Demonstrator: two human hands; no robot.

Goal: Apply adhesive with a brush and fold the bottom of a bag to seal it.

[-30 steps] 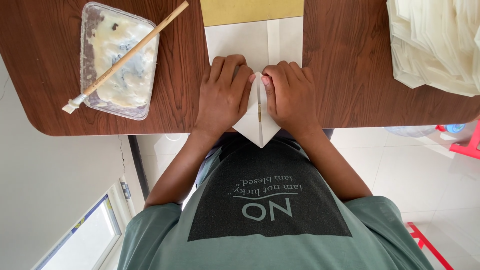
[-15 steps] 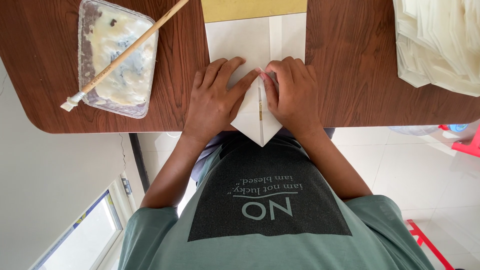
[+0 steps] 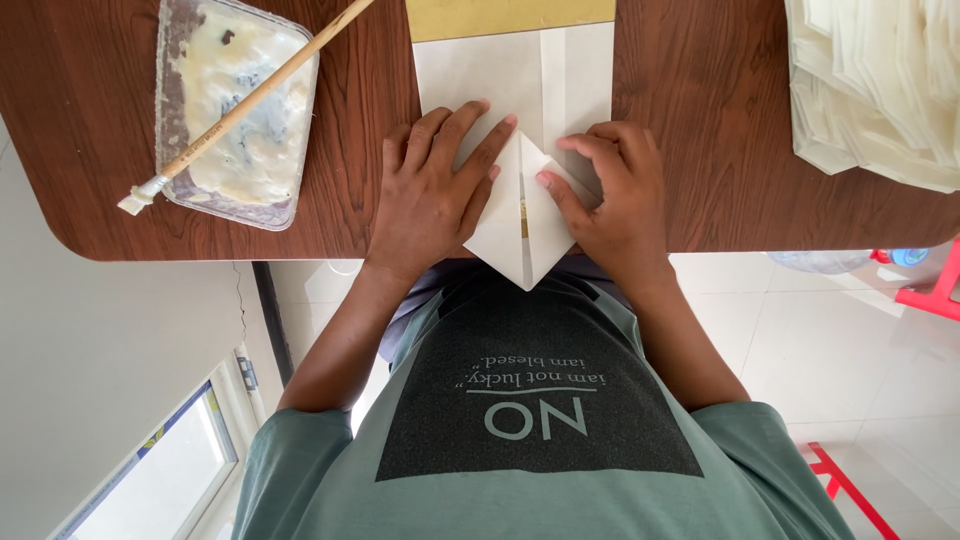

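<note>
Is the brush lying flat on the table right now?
No, the brush rests slantwise across the plastic tray, its bristle end past the tray's edge.

two hands (image 3: 430,200) (image 3: 615,205), one folded white paper (image 3: 520,225), one tray (image 3: 235,110), one brush (image 3: 245,100)

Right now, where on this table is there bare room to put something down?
Bare wood lies between the tray and the folded paper, and a wider patch between the paper and the stack of sheets. The middle is crowded: left hand and right hand press the paper.
</note>
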